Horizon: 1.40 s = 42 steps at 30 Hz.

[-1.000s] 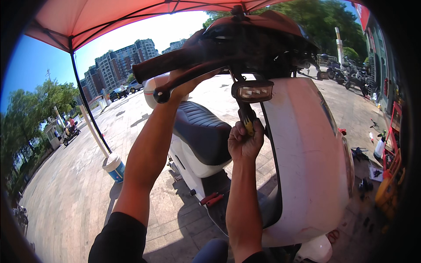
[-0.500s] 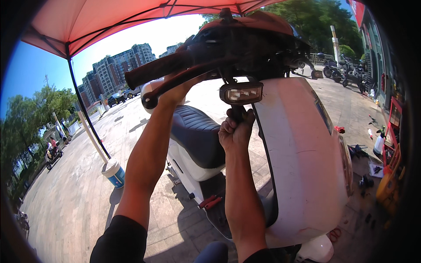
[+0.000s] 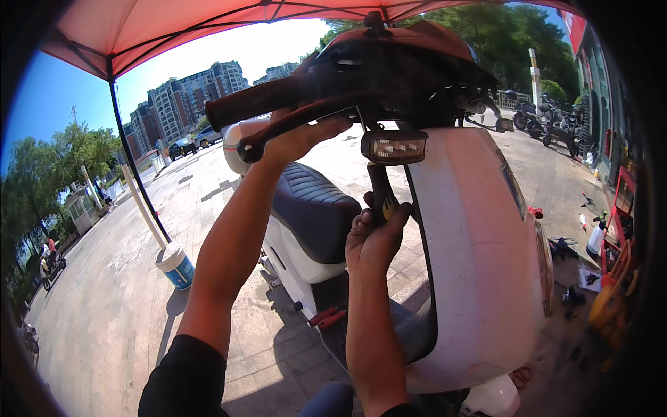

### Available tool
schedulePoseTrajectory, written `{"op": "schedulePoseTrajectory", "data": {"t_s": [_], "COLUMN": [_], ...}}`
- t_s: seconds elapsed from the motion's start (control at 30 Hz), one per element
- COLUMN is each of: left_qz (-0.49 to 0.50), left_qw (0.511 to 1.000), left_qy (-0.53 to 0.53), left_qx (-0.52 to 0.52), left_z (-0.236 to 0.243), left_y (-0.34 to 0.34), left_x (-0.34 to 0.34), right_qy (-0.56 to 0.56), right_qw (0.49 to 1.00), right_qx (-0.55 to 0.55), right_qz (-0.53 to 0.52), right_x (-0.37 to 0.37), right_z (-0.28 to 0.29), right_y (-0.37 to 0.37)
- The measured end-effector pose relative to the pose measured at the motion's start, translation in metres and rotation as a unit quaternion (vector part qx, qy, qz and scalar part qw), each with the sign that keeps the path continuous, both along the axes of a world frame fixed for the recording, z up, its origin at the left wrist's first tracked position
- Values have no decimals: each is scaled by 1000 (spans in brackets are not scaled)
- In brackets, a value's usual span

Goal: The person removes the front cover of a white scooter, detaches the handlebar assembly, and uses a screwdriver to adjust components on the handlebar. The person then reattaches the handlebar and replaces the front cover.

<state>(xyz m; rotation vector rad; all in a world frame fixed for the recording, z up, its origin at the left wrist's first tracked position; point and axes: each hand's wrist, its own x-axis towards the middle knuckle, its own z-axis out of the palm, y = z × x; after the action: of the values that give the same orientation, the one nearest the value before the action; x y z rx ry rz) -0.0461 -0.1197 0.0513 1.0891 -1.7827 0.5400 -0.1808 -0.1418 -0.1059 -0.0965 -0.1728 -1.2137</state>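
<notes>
A scooter's dark handlebar [image 3: 257, 101] and its brake lever [image 3: 299, 119] extend over my left arm. Beneath them, my left hand [image 3: 299, 141] is closed around the underside of the handlebar; its fingers are partly hidden behind lever and grip, and the thumb side points right. My right hand [image 3: 375, 240] is closed on a black-and-yellow screwdriver [image 3: 381, 187] held upright, only its handle plain to see. The handle's upper end is just under the small turn-signal lamp [image 3: 396, 148], beside the white front panel [image 3: 472, 243]. I cannot tell whether they touch.
Behind my hands is the scooter's black seat [image 3: 316, 212]. Red-handled pliers [image 3: 326, 317] lie on the footboard. A white-and-blue bucket [image 3: 175, 264] holds the canopy pole at left. Tools, parts and a spray bottle [image 3: 596, 238] are on the ground at right, near a red rack.
My right hand has moved down from the lamp, so more of the screwdriver handle shows. My left hand has shifted right under the lever. The view has shifted slightly.
</notes>
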Motion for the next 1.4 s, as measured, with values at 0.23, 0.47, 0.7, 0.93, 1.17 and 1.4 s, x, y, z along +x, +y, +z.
{"op": "schedulePoseTrajectory", "data": {"t_s": [0.23,0.47,0.7,0.93,1.17,1.4], "left_qz": [31,99,1,-191,-270,33], "left_qw": [991,988,999,963,898,875], "left_qy": [-96,-117,-37,172,230,-209], "left_qx": [-92,-16,-27,87,260,435], "left_z": [12,20,30,37,75,155], "left_y": [5,13,0,4,5,61], "left_x": [-24,-33,-18,14,43,-39], "right_qy": [46,96,173,215,260,299], "right_qw": [985,971,950,932,887,828], "right_qx": [-74,-40,-36,-71,-114,-165], "right_qz": [-148,-214,-256,-284,-364,-445], "right_x": [-5,-5,-40,-62,-106,-144], "right_z": [-11,-27,-88,-93,-100,-95], "right_y": [35,46,93,109,124,132]}}
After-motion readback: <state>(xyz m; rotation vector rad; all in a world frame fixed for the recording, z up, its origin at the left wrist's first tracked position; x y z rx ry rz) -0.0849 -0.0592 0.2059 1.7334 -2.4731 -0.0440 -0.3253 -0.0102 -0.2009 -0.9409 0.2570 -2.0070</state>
